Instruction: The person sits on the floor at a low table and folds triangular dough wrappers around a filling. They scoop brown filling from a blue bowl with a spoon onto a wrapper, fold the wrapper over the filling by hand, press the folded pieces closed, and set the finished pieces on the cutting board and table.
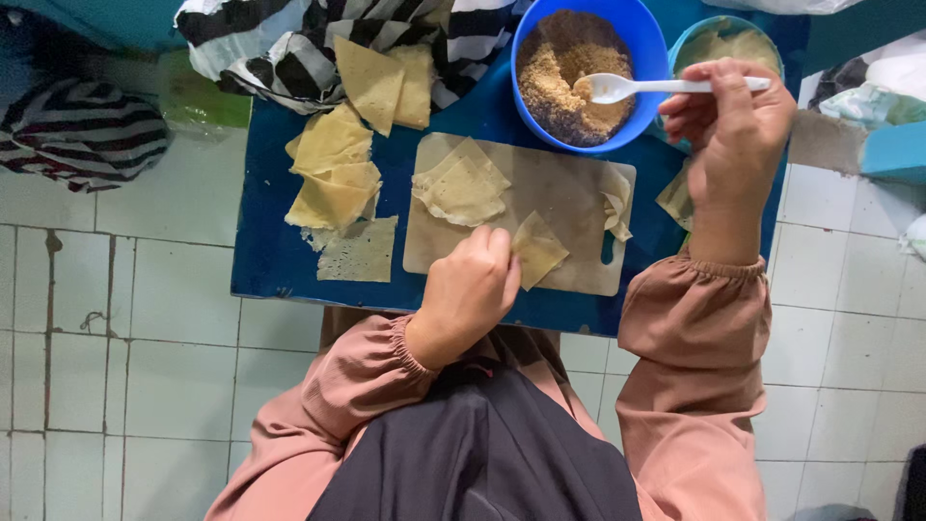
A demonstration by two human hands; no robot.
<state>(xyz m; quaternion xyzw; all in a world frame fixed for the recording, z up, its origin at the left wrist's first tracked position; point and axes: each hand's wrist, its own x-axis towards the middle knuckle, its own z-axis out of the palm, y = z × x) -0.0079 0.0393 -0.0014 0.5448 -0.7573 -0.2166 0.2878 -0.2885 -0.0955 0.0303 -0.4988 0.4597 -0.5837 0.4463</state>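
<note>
blue table (270,260) on tiled floor; bears all below | beige cutting board (569,207) mid-table | blue bowl (588,72) of brown crumb filling, behind board | right hand (733,135) fingers closed on white plastic spoon (666,87), scoop end in bowl | left hand (468,294) pinching folded wrapper (538,251) on board's near edge

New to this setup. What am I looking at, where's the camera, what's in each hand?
No machine here: one camera worn on a person's head looks straight down at their two bare hands. The left hand pinches a thin yellow dough square on a beige cutting board, which lies on a low blue table. The right hand has its grip on a white plastic spoon, its tip in a blue bowl of brown crumbly filling. More dough sheets lie left of the board, near a striped cloth.
</note>
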